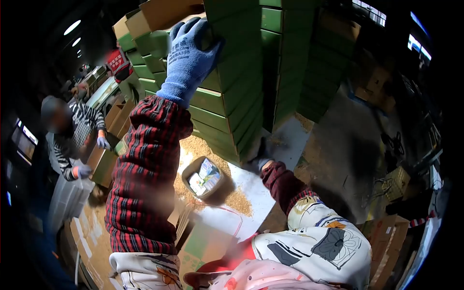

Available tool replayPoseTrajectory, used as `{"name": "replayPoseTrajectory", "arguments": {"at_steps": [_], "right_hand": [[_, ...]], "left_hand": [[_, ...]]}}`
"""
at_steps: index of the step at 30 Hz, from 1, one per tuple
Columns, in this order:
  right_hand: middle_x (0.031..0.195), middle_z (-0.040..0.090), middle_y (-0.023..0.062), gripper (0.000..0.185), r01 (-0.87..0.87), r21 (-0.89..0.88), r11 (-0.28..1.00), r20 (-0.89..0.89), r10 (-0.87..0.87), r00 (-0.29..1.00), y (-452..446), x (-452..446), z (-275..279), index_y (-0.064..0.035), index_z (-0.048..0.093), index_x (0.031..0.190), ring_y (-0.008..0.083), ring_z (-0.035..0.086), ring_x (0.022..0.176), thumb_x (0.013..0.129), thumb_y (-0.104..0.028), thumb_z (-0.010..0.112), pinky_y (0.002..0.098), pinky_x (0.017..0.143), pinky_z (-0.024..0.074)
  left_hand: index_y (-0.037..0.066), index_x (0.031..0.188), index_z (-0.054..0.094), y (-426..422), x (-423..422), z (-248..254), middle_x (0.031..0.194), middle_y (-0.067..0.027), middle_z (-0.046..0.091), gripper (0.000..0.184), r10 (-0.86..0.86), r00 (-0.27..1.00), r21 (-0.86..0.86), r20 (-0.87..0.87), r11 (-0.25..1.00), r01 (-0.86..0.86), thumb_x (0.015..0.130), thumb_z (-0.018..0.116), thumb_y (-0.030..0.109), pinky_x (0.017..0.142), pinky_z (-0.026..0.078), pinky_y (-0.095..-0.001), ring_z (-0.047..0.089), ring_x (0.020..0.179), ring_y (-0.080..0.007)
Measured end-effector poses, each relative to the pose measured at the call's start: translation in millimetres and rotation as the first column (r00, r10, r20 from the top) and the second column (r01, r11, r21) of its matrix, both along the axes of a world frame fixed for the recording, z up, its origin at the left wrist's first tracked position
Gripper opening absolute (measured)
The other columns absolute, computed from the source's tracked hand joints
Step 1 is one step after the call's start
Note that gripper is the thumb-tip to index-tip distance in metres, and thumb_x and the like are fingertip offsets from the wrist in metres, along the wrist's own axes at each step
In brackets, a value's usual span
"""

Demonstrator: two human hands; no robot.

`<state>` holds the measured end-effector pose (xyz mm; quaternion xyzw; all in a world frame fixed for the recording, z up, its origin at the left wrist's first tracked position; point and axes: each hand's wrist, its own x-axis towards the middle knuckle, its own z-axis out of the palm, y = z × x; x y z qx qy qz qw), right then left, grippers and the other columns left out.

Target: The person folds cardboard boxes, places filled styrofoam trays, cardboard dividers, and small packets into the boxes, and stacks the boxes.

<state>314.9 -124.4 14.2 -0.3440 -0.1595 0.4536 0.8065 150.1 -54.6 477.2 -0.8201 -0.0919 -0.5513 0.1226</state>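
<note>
While left hand [191,55] rests at stack [241,77], upper centre, fingers spread, unclenched, uneven push could topple it; right hand [259,162], mid-frame, fingers too dark to tell.

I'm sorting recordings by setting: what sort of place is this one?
Probably a packing workshop or warehouse: green boxes stand in tall stacks, loose tan flakes surround a tub, and a gloved person is beside a carton.

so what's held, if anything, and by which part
The left hand is high on the green carton stack, the right hand by its bottom corner; whether either grips cannot be told.
</note>
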Motion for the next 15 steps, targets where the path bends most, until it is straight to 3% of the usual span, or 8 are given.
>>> {"name": "replayPoseTrajectory", "arguments": {"at_steps": [3, 5, 7, 8, 9, 10, 14, 15], "right_hand": [[0.149, 0.032, 0.0104, 0.076, -0.254, 0.113, 0.961, -0.829, 0.232, 0.509, 20, -38, 37, -0.0119, 0.035, 0.141, 0.0381, 0.027, 0.135, 0.083, -0.056, 0.056, 0.0543, 0.111, 0.0214], [0.146, 0.040, 0.0085, 0.056, -0.330, 0.203, 0.922, -0.889, 0.315, 0.333, 29, -39, 50, -0.0189, 0.050, 0.133, 0.0374, 0.033, 0.131, 0.088, -0.052, 0.050, 0.0629, 0.102, 0.0296], [0.141, 0.046, 0.0077, 0.052, -0.279, 0.027, 0.960, -0.761, 0.201, 0.617, 43, -41, 46, -0.0189, 0.050, 0.134, 0.0368, 0.036, 0.130, 0.092, -0.048, 0.042, 0.0651, 0.100, 0.0303], [0.140, 0.048, 0.0078, 0.052, -0.289, 0.052, 0.956, -0.819, 0.207, 0.535, 51, -32, 41, -0.0185, 0.051, 0.133, 0.0375, 0.038, 0.128, 0.092, -0.049, 0.041, 0.0657, 0.099, 0.0313], [0.138, 0.049, 0.0079, 0.053, -0.296, 0.074, 0.952, -0.870, 0.207, 0.448, 58, -24, 36, -0.0181, 0.052, 0.133, 0.0382, 0.039, 0.127, 0.093, -0.050, 0.039, 0.0663, 0.097, 0.0322], [0.138, 0.050, 0.0086, 0.055, -0.310, -0.009, 0.951, -0.894, 0.131, 0.427, 62, -18, 41, -0.0177, 0.052, 0.133, 0.0393, 0.040, 0.126, 0.091, -0.052, 0.040, 0.0661, 0.095, 0.0346], [0.136, 0.051, 0.0102, 0.059, -0.350, 0.035, 0.936, -0.898, 0.183, 0.400, 94, 22, -19, -0.0140, 0.051, 0.131, 0.0362, 0.040, 0.125, 0.086, -0.051, 0.052, 0.0625, 0.097, 0.0342], [0.134, 0.052, 0.0103, 0.053, -0.336, -0.006, 0.942, -0.968, 0.079, 0.240, 90, 20, -17, -0.0121, 0.052, 0.131, 0.0353, 0.040, 0.126, 0.089, -0.045, 0.051, 0.0605, 0.100, 0.0324]], "left_hand": [[0.010, 0.112, 0.062, 10, 21, 2, 0.119, -0.0111, 0.059, 0.043, 0.096, 0.995, -0.002, 0.002, 0.995, -0.096, 0.076, 0.071, 0.030, 0.106, 0.033, -0.0438, 0.047, 0.119, -0.0343], [0.010, 0.116, 0.059, 14, 27, 3, 0.120, -0.0135, 0.058, 0.047, 0.105, 0.994, 0.014, -0.009, 0.994, -0.105, 0.075, 0.071, 0.029, 0.104, 0.036, -0.0438, 0.047, 0.118, -0.0354], [0.004, 0.122, 0.055, 9, 22, 2, 0.122, -0.0172, 0.056, 0.049, 0.046, 0.999, 0.065, 0.004, 0.997, -0.046, 0.079, 0.070, 0.022, 0.101, 0.040, -0.0406, 0.050, 0.117, -0.0337], [0.000, 0.126, 0.052, 4, 12, 2, 0.123, -0.0191, 0.055, 0.048, -0.007, 1.000, 0.095, 0.021, 0.995, 0.005, 0.083, 0.068, 0.015, 0.099, 0.043, -0.0372, 0.053, 0.116, -0.0312], [0.003, 0.135, 0.041, -3, -3, -8, 0.137, -0.0260, 0.038, 0.066, -0.112, 0.993, -0.215, -0.031, 0.971, 0.103, 0.077, 0.070, 0.016, 0.109, 0.031, -0.0455, 0.033, 0.130, -0.0443], [0.006, 0.139, 0.038, -17, -20, -21, 0.137, -0.0218, 0.041, 0.068, -0.029, 0.999, -0.162, -0.031, 0.987, 0.024, 0.080, 0.069, 0.019, 0.107, 0.034, -0.0420, 0.038, 0.129, -0.0389], [0.004, 0.126, 0.051, -94, -117, -135, 0.125, -0.0233, 0.051, 0.061, 0.033, 0.986, -0.310, -0.165, 0.947, -0.083, 0.073, 0.075, 0.021, 0.101, 0.040, -0.0460, 0.048, 0.118, -0.0419], [0.004, 0.127, 0.051, -124, -144, -184, 0.125, -0.0235, 0.051, 0.061, 0.055, 0.991, -0.444, -0.125, 0.890, -0.106, 0.073, 0.075, 0.021, 0.101, 0.040, -0.0465, 0.048, 0.118, -0.0424]]}}
